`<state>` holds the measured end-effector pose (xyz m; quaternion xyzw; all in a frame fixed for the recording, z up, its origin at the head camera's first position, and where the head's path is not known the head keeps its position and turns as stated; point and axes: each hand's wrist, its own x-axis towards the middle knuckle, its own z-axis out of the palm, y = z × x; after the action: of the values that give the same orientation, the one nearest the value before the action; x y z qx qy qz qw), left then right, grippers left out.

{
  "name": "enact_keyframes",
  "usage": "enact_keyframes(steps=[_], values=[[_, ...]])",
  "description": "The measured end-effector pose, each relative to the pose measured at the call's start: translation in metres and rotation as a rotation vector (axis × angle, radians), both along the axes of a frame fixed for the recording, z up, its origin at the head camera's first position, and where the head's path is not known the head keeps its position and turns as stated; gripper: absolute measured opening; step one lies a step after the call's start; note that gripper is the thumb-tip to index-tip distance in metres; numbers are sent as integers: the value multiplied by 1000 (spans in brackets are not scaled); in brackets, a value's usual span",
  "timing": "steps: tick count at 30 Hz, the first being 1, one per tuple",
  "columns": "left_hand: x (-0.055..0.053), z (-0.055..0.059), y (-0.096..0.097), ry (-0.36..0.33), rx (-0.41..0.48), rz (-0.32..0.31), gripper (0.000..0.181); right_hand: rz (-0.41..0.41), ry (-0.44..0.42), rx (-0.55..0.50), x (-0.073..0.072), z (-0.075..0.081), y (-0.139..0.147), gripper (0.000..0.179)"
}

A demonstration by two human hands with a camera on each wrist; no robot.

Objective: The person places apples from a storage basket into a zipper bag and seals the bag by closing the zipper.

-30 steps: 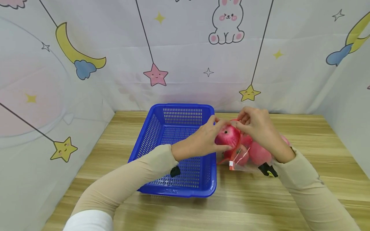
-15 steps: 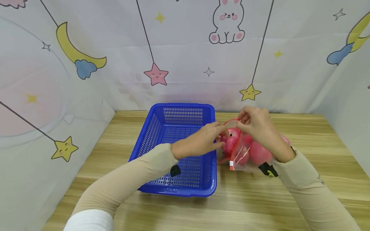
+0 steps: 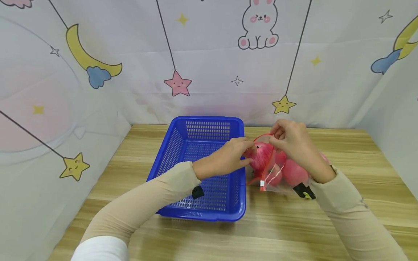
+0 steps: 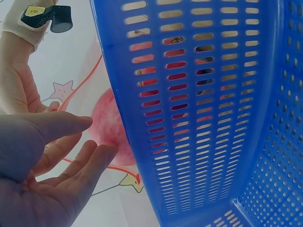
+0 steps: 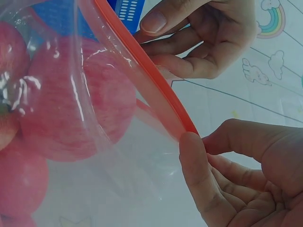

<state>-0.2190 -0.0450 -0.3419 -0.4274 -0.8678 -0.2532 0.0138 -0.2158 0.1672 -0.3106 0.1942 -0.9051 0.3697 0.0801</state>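
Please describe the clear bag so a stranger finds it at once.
Start at the blue basket on the wooden table. Just to its right, the right hand pinches the clear bag. Unlike the basket, it is transparent, red-edged and holds round pink fruit.

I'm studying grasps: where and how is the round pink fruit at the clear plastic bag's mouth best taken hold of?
Grip the round pink fruit across its widest part, thumb opposite fingers, probably best with the left hand from the left: its sides curve evenly, and the mouth of the clear plastic bag opens toward the blue plastic basket.
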Motion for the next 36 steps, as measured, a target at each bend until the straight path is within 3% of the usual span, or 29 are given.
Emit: enact_keyframes(steps=[10,26,36], values=[[1,1,-3,-6,13,12,13,5,13,-11,0,2,2,8],[12,5,-11,-17,58,12,8,-42,54,-92,0,9,13,7],[23,11,1,-94,10,-5,9,-69,104,-133,-1,14,19,3]])
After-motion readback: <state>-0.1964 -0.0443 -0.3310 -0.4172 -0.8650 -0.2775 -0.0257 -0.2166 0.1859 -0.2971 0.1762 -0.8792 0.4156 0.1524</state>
